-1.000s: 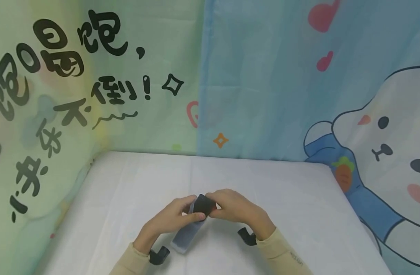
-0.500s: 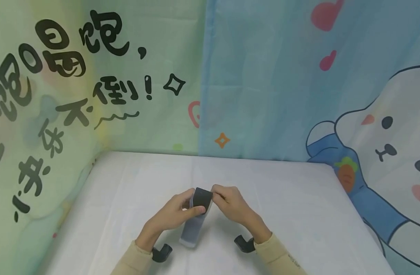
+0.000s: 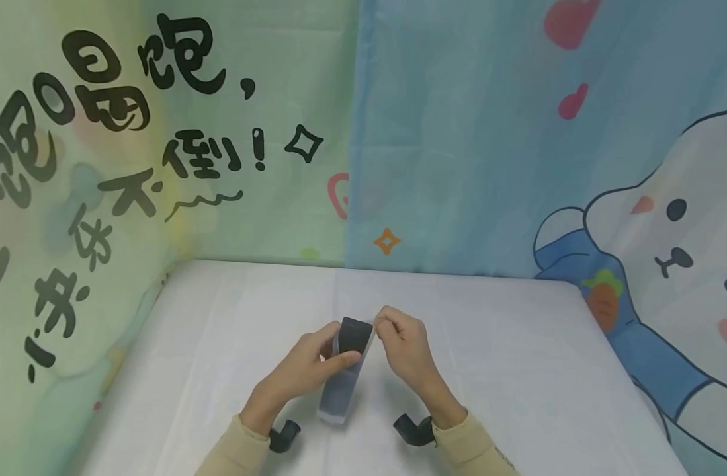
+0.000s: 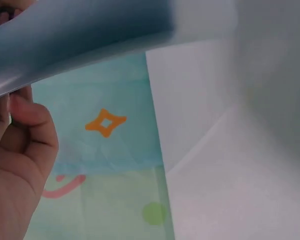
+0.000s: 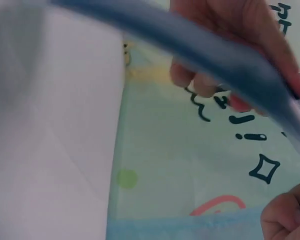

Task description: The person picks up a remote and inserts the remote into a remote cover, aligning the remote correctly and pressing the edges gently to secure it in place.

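A long, narrow translucent plastic case (image 3: pixel 339 393), bluish grey with a black upper part (image 3: pixel 355 335), is held up above the white table. My left hand (image 3: pixel 303 363) grips it from the left, thumb across the front and fingers behind. At its upper right corner, the curled fingers of my right hand (image 3: pixel 406 340) pinch the edge; their tips are too small to see clearly. The left wrist view shows the case (image 4: pixel 90 35) crossing the top, with my right hand (image 4: pixel 20 165) under its end. In the right wrist view, my left hand's fingers wrap the case (image 5: pixel 205 55).
The white-covered table (image 3: pixel 250 297) stretches out around the hands. Printed curtains (image 3: pixel 446 165) stand behind it and along its left side. A black wrist device (image 3: pixel 413 430) sits at the right cuff, and another black device (image 3: pixel 286 436) at the left cuff.
Both hands and the case have moved up and away from me, and the case stands more upright. My right hand has shifted from its side to the upper corner, its fingers now more curled.
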Demonstrator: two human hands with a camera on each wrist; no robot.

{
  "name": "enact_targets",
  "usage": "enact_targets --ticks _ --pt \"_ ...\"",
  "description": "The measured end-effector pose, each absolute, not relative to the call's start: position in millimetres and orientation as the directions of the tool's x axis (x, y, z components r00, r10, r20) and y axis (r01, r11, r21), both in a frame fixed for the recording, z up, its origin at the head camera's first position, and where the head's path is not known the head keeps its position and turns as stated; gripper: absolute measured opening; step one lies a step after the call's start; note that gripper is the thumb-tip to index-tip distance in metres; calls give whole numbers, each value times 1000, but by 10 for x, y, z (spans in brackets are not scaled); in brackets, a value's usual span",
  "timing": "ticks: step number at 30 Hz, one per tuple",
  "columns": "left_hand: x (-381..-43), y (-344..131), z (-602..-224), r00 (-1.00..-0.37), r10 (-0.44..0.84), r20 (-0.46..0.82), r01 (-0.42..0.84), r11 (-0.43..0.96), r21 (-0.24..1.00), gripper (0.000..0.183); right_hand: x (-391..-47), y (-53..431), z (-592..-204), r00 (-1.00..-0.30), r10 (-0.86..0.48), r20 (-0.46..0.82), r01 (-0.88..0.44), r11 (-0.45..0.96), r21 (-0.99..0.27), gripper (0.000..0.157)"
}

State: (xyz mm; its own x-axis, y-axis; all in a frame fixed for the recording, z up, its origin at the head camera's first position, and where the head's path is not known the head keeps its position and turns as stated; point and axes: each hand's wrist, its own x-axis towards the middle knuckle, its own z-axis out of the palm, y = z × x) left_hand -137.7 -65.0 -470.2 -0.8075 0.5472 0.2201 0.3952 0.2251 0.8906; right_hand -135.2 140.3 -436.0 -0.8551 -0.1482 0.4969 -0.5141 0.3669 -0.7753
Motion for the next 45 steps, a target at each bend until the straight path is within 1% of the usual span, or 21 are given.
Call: enact_targets --ticks 3,6,10,16,21,24,26,28,30,32,36,39,41,45 --pt "-1387 -640 -4675 -819 527 230 421 279 863 24 -1349 1394 -4334 -842 -132 524 -532 367 -763 37" --pt "-1394 -622 -4661 -836 501 224 433 353 829 28 -1330 1391 -4332 -818 -145 557 -564 394 -726 35" --pt "-1384 -589 -4630 -849 475 233 449 413 793 31 -1311 1386 -4328 -756 -183 628 -632 450 -631 32" --pt "-1352 -556 -4583 -833 445 327 513 403 758 27 -1320 1368 -4307 -645 -262 718 -717 532 -450 28" --pt "-1328 -558 -4622 -832 412 371 527 380 760 26 -1336 1358 -4321 -569 -369 735 -767 561 -311 24" --pt "-1316 -547 -4645 -835 394 385 525 359 772 28 -1342 1362 -4328 -543 -412 732 -779 573 -254 20" --pt "-1311 -538 -4661 -839 383 386 517 342 785 30 -1337 1370 -4341 -550 -425 719 -777 575 -255 16" --pt "-1302 -529 -4672 -849 363 385 502 321 803 31 -1326 1380 -4355 -573 -428 699 -777 553 -299 12" --pt "-1292 -520 -4684 -860 344 377 479 289 829 31 -1314 1391 -4377 -622 -413 666 -761 518 -390 11" --pt "-1284 -509 -4698 -870 331 365 453 247 856 33 -1308 1397 -4397 -673 -380 635 -731 477 -488 14" --pt "-1273 -481 -4707 -889 309 338 409 204 889 37 -1295 1394 -4413 -775 -287 563 -631 404 -662 20" --pt "-1273 -460 -4690 -896 304 324 394 207 895 35 -1298 1398 -4421 -833 -260 489 -553 350 -756 23" --pt "-1277 -449 -4678 -896 311 318 392 214 895 32 -1308 1410 -4427 -860 -277 429 -500 292 -815 21" --pt "-1302 -438 -4650 -891 346 295 385 229 894 29 -1344 1443 -4429 -895 -314 316 -382 177 -907 11"
